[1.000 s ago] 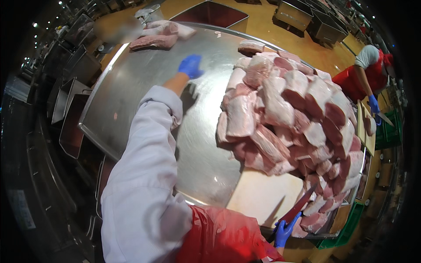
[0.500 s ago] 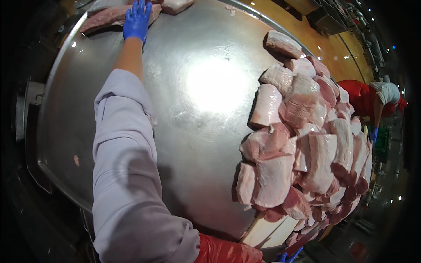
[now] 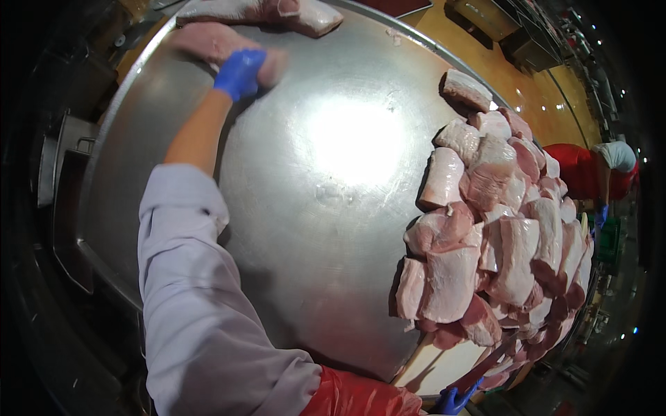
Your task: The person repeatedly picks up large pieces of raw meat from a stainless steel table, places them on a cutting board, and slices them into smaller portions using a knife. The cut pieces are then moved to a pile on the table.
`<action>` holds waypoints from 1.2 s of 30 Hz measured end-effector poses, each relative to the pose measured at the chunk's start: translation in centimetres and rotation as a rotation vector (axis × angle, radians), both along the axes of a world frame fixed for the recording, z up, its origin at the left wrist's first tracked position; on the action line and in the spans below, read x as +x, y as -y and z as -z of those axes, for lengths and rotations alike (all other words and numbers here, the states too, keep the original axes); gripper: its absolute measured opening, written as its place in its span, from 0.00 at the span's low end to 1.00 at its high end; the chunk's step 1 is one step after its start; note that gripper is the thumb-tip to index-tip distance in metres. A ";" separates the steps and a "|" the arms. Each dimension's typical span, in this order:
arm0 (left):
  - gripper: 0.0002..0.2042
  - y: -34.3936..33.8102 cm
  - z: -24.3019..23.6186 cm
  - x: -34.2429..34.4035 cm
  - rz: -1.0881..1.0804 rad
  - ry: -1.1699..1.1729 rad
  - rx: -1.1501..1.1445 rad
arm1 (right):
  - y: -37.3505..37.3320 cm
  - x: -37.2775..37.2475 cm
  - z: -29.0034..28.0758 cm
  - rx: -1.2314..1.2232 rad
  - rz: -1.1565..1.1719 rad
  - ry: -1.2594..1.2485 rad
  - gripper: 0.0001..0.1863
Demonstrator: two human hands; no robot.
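Observation:
At the far left of the metal table (image 3: 312, 256), my left hand (image 3: 240, 73) in a blue glove is closed on a long piece of raw pork loin (image 3: 208, 40). The meat's near end sticks out past my fingers and is smeared by motion. Two more pieces of pork (image 3: 316, 17) lie just beyond it along the far edge. My right hand (image 3: 458, 401), also gloved in blue, is low at the right beside a white cutting board (image 3: 440, 367). It appears closed round a knife, whose long dark-red-looking blade (image 3: 489, 362) points toward the meat; the handle is hidden.
A large heap of cut pork pieces (image 3: 513, 253) covers the table's right side. A raised rim (image 3: 114, 114) borders the table. Beyond the heap stands another person (image 3: 583, 170) in a red apron, near a green crate (image 3: 608, 239). A metal bin (image 3: 73, 201) stands at the left.
My left hand has gone from lying spread on the pork loin to gripping it. The loin has come nearer and to the right, apart from the other pieces. The whole view has shifted slightly.

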State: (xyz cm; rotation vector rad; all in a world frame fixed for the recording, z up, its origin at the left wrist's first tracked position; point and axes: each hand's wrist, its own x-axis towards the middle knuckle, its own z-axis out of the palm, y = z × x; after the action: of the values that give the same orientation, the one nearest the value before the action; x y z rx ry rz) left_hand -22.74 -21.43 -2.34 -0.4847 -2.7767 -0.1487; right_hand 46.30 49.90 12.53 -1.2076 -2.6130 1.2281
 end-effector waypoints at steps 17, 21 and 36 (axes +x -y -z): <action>0.21 -21.8 -10.5 48.6 0.428 0.299 0.532 | -7.1 15.9 4.0 -0.190 0.150 -0.367 0.47; 0.26 -26.2 -12.9 53.5 0.436 0.561 0.542 | -10.2 19.9 4.2 -0.242 0.226 -0.431 0.47; 0.65 -67.5 -12.6 60.5 0.731 0.724 0.555 | -23.8 29.6 7.2 -0.285 0.141 -0.552 0.43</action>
State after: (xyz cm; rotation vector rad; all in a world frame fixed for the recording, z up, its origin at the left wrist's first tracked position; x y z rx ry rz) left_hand 37.78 46.10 10.24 -1.4775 -2.8070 -1.4543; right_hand 75.91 73.67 5.30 -0.8887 -1.9772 1.6558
